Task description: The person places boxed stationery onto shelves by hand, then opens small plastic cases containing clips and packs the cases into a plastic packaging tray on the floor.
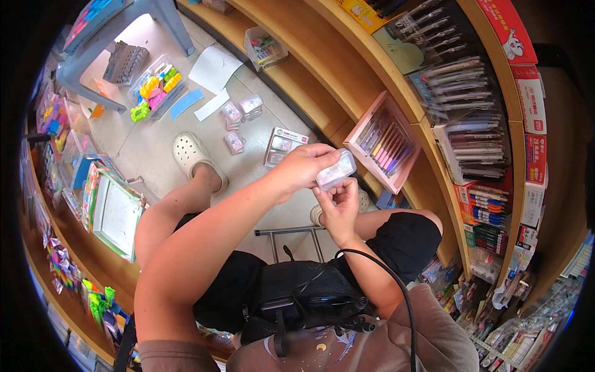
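A small clear plastic box [338,170] with pale contents I cannot make out is held between my two hands, in front of the shelves. My left hand [304,165] pinches its upper left side with the thumb and fingers. From below, my right hand [341,209] grips the lower edge with its fingers curled. On the floor beyond my left hand lies an open white carton [290,135] with similar small boxes inside. Several small clear boxes with pinkish contents [233,116] lie in a loose group to the left of that carton.
A pink tray of pens [385,149] leans out from the wooden shelf [316,56] on the right. Racks of pens [474,146] stand beyond. On the floor are a bin of bright toys [158,90], paper sheets [214,66] and a grey stool [80,74]. A black cable [400,285] crosses my right forearm.
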Action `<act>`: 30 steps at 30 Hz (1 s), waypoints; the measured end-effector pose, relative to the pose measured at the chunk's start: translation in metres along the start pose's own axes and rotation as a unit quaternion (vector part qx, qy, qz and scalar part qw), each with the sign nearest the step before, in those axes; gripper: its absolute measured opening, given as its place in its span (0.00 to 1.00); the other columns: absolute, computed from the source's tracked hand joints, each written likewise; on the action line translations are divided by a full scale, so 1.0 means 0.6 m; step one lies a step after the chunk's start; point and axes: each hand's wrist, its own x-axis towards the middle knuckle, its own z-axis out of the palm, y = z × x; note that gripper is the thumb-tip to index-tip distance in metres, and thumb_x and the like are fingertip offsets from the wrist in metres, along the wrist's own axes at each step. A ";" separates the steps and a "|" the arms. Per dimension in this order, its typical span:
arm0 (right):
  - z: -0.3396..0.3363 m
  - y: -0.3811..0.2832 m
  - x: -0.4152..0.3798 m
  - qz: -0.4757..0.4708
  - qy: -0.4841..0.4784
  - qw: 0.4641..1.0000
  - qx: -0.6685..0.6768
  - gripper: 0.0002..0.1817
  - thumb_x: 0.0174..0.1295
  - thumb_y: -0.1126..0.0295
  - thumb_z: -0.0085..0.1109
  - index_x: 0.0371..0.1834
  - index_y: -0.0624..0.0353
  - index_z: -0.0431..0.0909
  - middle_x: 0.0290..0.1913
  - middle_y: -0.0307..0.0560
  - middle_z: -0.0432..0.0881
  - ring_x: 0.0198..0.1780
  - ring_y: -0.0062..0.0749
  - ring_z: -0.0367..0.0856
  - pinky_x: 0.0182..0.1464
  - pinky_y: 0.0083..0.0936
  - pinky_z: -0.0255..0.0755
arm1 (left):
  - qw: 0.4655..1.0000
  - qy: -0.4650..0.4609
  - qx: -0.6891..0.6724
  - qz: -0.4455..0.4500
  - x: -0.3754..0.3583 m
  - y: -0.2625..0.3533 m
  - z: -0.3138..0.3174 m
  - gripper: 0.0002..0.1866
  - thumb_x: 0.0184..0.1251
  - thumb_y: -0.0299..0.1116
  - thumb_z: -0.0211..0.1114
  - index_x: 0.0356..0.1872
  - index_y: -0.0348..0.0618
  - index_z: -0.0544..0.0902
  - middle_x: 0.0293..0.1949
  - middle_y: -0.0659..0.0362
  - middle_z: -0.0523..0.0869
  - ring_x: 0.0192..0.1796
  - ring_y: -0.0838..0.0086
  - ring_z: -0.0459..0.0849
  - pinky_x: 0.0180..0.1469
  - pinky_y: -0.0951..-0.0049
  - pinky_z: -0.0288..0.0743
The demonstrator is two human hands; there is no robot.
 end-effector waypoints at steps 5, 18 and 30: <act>-0.039 -0.028 0.015 -0.041 -0.061 0.996 -0.057 0.22 0.51 0.76 0.69 0.40 0.58 0.62 0.29 0.36 0.69 0.28 0.16 0.68 0.31 0.14 0.68 | 0.997 0.026 -0.067 -0.029 0.005 -0.002 -0.005 0.20 0.71 0.48 0.53 0.48 0.42 0.78 0.36 0.59 0.84 0.33 0.73 0.82 0.35 0.70 0.79; -0.070 -0.077 0.098 0.038 -0.121 0.991 0.034 0.19 0.58 0.76 0.63 0.53 0.62 0.73 0.50 0.43 0.77 0.49 0.25 0.76 0.50 0.21 0.72 | 0.988 0.035 -0.147 0.010 0.003 0.018 -0.007 0.24 0.71 0.49 0.52 0.53 0.36 0.70 0.44 0.51 0.80 0.41 0.66 0.83 0.42 0.68 0.81; -0.059 -0.078 0.109 0.048 -0.104 0.993 0.030 0.10 0.60 0.74 0.62 0.44 0.63 0.75 0.38 0.39 0.80 0.38 0.19 0.77 0.41 0.17 0.73 | 0.991 0.070 0.034 0.112 0.008 0.005 0.002 0.19 0.66 0.34 0.61 0.52 0.30 0.72 0.44 0.53 0.82 0.45 0.72 0.82 0.49 0.73 0.79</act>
